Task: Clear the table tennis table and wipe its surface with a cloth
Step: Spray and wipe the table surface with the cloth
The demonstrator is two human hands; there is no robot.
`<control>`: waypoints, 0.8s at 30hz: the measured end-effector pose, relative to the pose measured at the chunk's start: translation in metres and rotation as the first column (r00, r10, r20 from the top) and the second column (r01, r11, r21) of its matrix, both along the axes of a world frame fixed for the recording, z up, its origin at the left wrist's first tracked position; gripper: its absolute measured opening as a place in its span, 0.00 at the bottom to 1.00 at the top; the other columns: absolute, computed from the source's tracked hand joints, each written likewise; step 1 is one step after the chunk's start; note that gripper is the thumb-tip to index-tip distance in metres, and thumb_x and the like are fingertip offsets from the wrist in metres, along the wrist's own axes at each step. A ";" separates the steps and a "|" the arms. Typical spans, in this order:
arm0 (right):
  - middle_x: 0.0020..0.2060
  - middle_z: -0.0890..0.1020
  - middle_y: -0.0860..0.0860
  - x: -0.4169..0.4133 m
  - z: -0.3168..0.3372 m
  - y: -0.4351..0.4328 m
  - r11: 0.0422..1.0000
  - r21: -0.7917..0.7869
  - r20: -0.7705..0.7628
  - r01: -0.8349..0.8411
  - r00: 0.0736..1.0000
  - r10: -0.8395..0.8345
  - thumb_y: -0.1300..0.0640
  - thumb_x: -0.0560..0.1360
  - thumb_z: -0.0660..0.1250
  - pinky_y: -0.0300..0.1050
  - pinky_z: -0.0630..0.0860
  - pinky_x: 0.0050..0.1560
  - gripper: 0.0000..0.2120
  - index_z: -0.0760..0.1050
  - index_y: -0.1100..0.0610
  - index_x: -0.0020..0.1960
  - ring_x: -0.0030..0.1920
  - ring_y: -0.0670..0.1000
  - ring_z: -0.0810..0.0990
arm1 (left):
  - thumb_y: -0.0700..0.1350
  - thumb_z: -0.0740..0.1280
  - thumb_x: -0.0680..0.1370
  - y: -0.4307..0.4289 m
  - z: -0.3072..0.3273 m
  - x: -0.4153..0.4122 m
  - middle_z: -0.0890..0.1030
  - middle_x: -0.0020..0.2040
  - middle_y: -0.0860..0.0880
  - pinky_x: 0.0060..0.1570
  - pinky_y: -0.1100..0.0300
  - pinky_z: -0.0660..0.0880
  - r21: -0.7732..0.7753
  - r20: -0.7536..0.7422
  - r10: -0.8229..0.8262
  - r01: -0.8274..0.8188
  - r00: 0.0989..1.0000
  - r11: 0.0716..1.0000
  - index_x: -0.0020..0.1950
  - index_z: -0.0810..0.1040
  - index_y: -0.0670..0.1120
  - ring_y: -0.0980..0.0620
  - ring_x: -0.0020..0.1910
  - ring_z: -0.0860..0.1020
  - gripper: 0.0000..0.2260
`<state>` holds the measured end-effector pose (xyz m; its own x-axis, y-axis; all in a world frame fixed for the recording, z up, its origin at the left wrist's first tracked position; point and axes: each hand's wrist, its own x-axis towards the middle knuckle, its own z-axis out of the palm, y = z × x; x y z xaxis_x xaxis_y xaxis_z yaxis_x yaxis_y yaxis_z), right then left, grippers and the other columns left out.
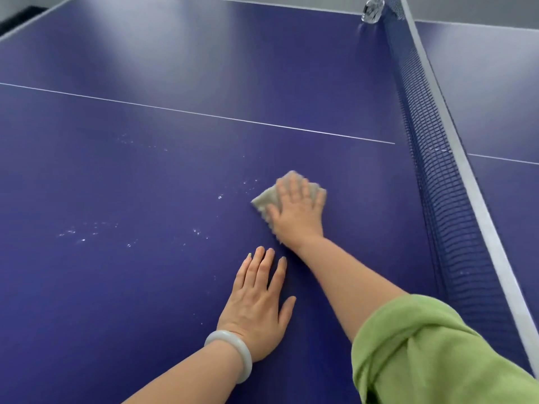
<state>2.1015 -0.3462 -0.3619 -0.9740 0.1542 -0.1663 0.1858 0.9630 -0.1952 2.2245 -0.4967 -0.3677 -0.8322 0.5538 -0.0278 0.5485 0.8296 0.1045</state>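
A blue table tennis table (145, 176) fills the view. My right hand (299, 211) lies flat with straight fingers on a small pale cloth (264, 201), pressing it onto the surface near the net. My left hand (259, 301) rests flat on the table just below it, fingers spread, a pale bangle on the wrist. White specks and droplets (81, 233) are scattered on the surface to the left of the cloth.
The dark blue net (437, 185) with its white top band runs along the right, clamped by a metal post (372, 8) at the far edge. A white centre line (189, 112) crosses the table. The other half lies beyond the net.
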 end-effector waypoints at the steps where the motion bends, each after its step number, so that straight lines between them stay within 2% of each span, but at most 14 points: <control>1: 0.80 0.39 0.49 0.007 0.000 -0.005 0.995 0.006 0.019 -0.102 0.995 0.102 0.40 0.83 0.45 0.65 0.34 0.74 0.30 0.41 0.48 0.81 0.79 0.53 0.36 | 0.58 0.54 0.80 0.000 0.000 0.000 0.67 0.75 0.41 0.71 0.46 0.56 -0.001 -0.001 0.002 -0.002 1.000 1.000 0.75 0.67 0.44 0.42 0.76 0.63 0.28; 2: 0.80 0.40 0.49 0.012 -0.001 0.003 0.989 0.027 0.009 -0.146 0.989 0.146 0.40 0.83 0.45 0.65 0.35 0.75 0.30 0.42 0.47 0.81 0.79 0.53 0.37 | 0.58 0.54 0.80 0.000 0.000 0.000 0.67 0.74 0.41 0.71 0.46 0.56 -0.001 0.001 0.002 -0.002 1.000 1.000 0.75 0.67 0.44 0.42 0.76 0.63 0.28; 3: 0.80 0.42 0.49 0.018 -0.003 0.020 0.993 0.063 -0.020 -0.103 0.994 0.105 0.40 0.83 0.46 0.65 0.38 0.75 0.30 0.44 0.47 0.81 0.79 0.53 0.40 | 0.58 0.54 0.80 0.000 0.000 0.000 0.68 0.74 0.41 0.71 0.46 0.56 0.002 0.004 0.001 -0.001 1.000 1.000 0.75 0.68 0.44 0.42 0.76 0.63 0.28; 5: 0.80 0.46 0.49 0.038 -0.005 0.065 0.982 0.082 -0.068 0.167 0.984 -0.162 0.41 0.83 0.47 0.64 0.40 0.75 0.29 0.47 0.48 0.81 0.80 0.54 0.44 | 0.58 0.53 0.80 0.000 0.000 0.001 0.67 0.74 0.41 0.71 0.46 0.55 0.007 0.016 -0.002 0.002 1.000 1.000 0.75 0.68 0.43 0.41 0.76 0.63 0.28; 6: 0.80 0.45 0.50 0.053 -0.004 0.085 0.944 0.066 -0.062 0.322 0.946 -0.318 0.41 0.83 0.46 0.64 0.40 0.76 0.29 0.47 0.49 0.81 0.80 0.54 0.44 | 0.58 0.53 0.80 0.000 0.000 0.001 0.67 0.74 0.41 0.71 0.46 0.55 0.008 0.026 -0.004 0.004 1.000 1.000 0.75 0.67 0.44 0.41 0.76 0.63 0.28; 8: 0.80 0.42 0.51 0.086 -0.001 0.094 0.878 0.067 -0.021 0.474 0.880 -0.474 0.41 0.82 0.42 0.65 0.38 0.76 0.30 0.44 0.51 0.81 0.79 0.54 0.41 | 0.58 0.53 0.80 -0.001 0.000 0.000 0.67 0.75 0.41 0.71 0.46 0.54 0.015 0.042 -0.003 0.002 0.999 1.000 0.75 0.67 0.44 0.41 0.76 0.63 0.28; 15: 0.80 0.41 0.51 0.134 -0.011 0.010 0.906 0.133 -0.074 0.401 0.916 -0.395 0.41 0.76 0.29 0.62 0.35 0.76 0.34 0.39 0.51 0.80 0.80 0.54 0.42 | 0.58 0.52 0.80 -0.002 -0.001 0.000 0.68 0.74 0.39 0.73 0.44 0.54 0.022 0.058 -0.017 0.015 0.998 1.000 0.75 0.67 0.43 0.39 0.75 0.64 0.29; 17: 0.80 0.41 0.50 0.134 -0.010 0.012 0.903 0.132 -0.077 0.410 0.912 -0.403 0.41 0.77 0.30 0.61 0.35 0.76 0.33 0.39 0.50 0.80 0.80 0.53 0.41 | 0.58 0.51 0.80 -0.003 0.001 -0.001 0.69 0.73 0.39 0.75 0.43 0.60 0.034 0.064 -0.034 0.032 0.997 0.999 0.74 0.68 0.42 0.39 0.75 0.65 0.29; 19: 0.80 0.41 0.49 0.133 -0.010 0.014 0.903 0.132 -0.083 0.408 0.913 -0.400 0.43 0.80 0.36 0.61 0.35 0.77 0.30 0.40 0.50 0.81 0.80 0.52 0.41 | 0.57 0.50 0.81 -0.010 0.010 -0.001 0.70 0.72 0.39 0.72 0.43 0.64 0.114 0.044 -0.047 0.042 0.998 0.993 0.75 0.68 0.42 0.40 0.74 0.66 0.28; 22: 0.80 0.42 0.48 0.132 -0.010 0.013 0.901 0.115 -0.074 0.419 0.908 -0.413 0.43 0.82 0.41 0.60 0.35 0.77 0.29 0.41 0.49 0.81 0.79 0.51 0.40 | 0.56 0.50 0.82 -0.053 0.021 0.006 0.67 0.74 0.41 0.74 0.44 0.61 0.210 -0.012 0.001 0.002 1.000 0.978 0.76 0.65 0.43 0.41 0.75 0.64 0.27; 24: 0.80 0.42 0.48 0.133 -0.010 0.013 0.900 0.100 -0.073 0.424 0.905 -0.418 0.43 0.82 0.41 0.59 0.35 0.77 0.29 0.42 0.49 0.81 0.79 0.51 0.40 | 0.57 0.49 0.83 -0.102 0.023 0.013 0.65 0.74 0.41 0.75 0.46 0.57 0.184 -0.024 0.099 -0.093 0.995 0.979 0.76 0.65 0.42 0.42 0.76 0.61 0.28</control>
<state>2.2344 -0.3331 -0.3715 -0.8203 0.5665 -0.0785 0.5719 0.8127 -0.1113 2.2375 -0.5984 -0.3444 -0.8806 0.4643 0.0947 0.4728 0.8474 0.2416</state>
